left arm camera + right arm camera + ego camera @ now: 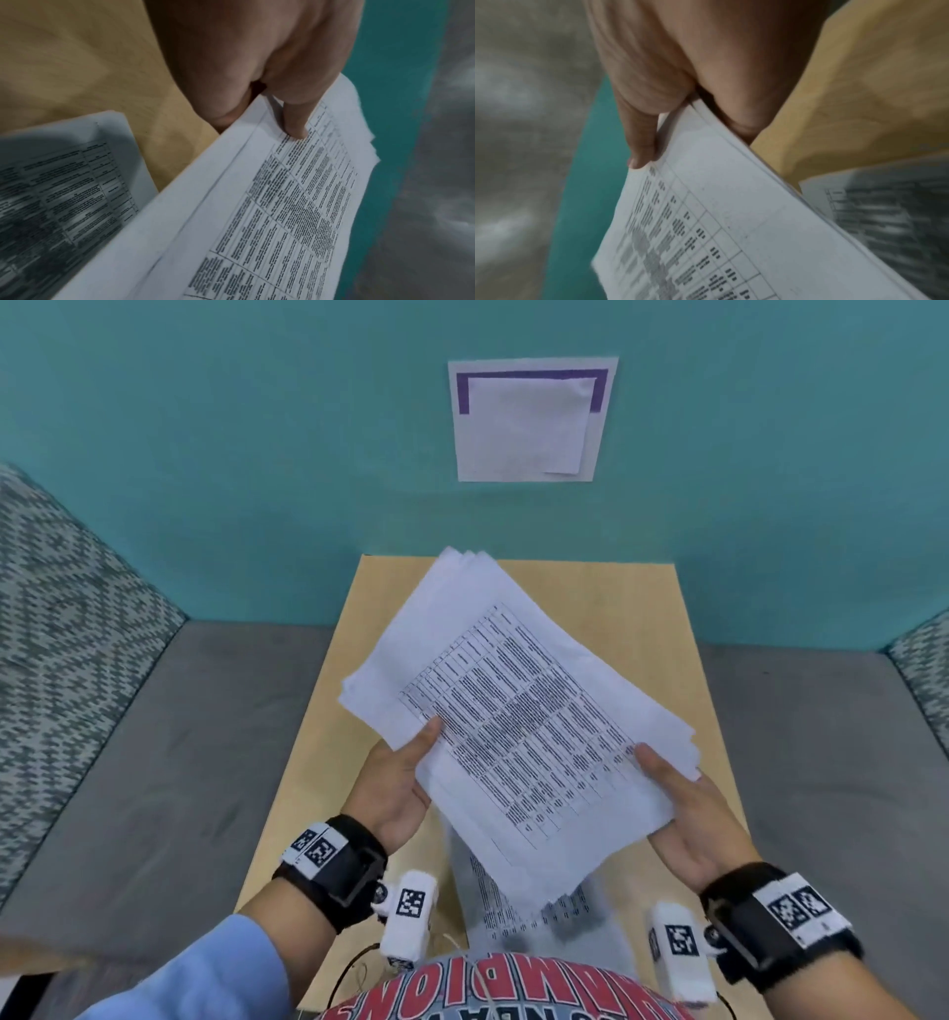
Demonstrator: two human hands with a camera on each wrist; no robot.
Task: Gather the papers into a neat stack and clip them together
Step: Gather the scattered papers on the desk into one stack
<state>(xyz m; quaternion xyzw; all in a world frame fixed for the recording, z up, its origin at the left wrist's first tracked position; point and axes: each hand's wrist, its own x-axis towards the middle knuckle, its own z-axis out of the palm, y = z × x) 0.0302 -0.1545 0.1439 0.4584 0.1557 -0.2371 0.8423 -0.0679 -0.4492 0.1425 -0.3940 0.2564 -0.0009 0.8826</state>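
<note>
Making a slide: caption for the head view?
Both hands, left and right, hold a fanned paper stack above the table.

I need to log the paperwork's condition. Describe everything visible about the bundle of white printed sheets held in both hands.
The bundle of white printed sheets is thin paper, its top page carrying a dense black table of text. It is held above the light wooden table, turned diagonally, one corner pointing away. The edges are fanned and uneven, not squared. The left hand and right hand grip opposite edges, thumbs on top. No clip shows.
</note>
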